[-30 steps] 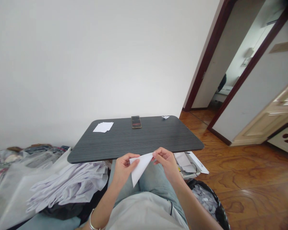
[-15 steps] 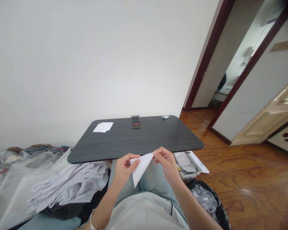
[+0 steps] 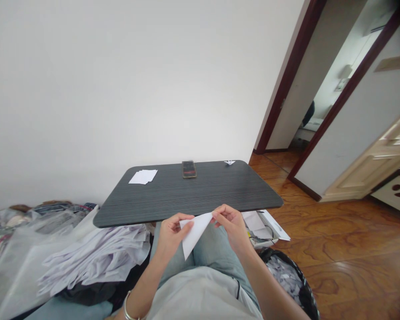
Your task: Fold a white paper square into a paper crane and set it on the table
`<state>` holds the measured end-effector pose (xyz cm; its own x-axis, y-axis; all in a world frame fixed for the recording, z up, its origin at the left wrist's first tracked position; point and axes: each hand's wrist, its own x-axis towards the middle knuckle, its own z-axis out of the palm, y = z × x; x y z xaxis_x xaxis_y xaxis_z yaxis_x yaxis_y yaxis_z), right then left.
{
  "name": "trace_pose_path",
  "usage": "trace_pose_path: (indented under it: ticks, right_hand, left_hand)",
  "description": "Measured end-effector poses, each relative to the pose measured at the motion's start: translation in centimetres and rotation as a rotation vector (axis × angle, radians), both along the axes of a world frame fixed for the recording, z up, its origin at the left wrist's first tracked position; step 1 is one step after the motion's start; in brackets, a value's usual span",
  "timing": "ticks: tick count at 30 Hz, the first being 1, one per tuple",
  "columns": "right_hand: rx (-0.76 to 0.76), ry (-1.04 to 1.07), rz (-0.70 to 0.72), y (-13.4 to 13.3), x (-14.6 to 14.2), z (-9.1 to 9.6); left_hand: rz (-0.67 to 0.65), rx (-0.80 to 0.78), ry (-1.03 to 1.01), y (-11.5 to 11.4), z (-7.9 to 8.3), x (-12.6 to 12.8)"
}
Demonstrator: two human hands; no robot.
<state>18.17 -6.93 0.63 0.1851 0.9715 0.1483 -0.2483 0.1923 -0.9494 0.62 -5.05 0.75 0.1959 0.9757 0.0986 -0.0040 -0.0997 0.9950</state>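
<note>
A white sheet of paper (image 3: 197, 232), folded into a triangle, is held up over my lap just in front of the table's near edge. My left hand (image 3: 174, 233) pinches its left corner, thumb on the front face. At the upper right corner, my right hand (image 3: 229, 223) grips the paper between thumb and fingers. One point of the triangle hangs downward. On the dark table (image 3: 186, 200) lie a stack of white paper sheets (image 3: 142, 177) at the left and a small folded paper figure (image 3: 230, 162) at the far right corner.
A phone-like object (image 3: 189, 169) is at the table's back edge by the wall. Folded white cloth (image 3: 100, 255) is piled at left. To the right, a box with cables (image 3: 258, 229) and a black-lined bin (image 3: 288, 278) of paper scraps stand on the wooden floor.
Hardly anything differs. Both hands keep their hold on the folded paper, and its lower point has shifted very slightly left.
</note>
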Motion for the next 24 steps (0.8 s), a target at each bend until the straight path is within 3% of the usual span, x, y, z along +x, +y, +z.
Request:
trace_pose_path:
  ticks: [14,24]
  right_hand:
    - [0.003,0.074,-0.031,0.3,0.5,-0.1]
    - [-0.059,-0.036,0.071,0.9,-0.1,-1.4]
  left_hand:
    - [0.003,0.024,0.027,0.3,-0.3,-0.2]
    - [-0.023,0.059,0.051,1.1,-0.3,-0.1]
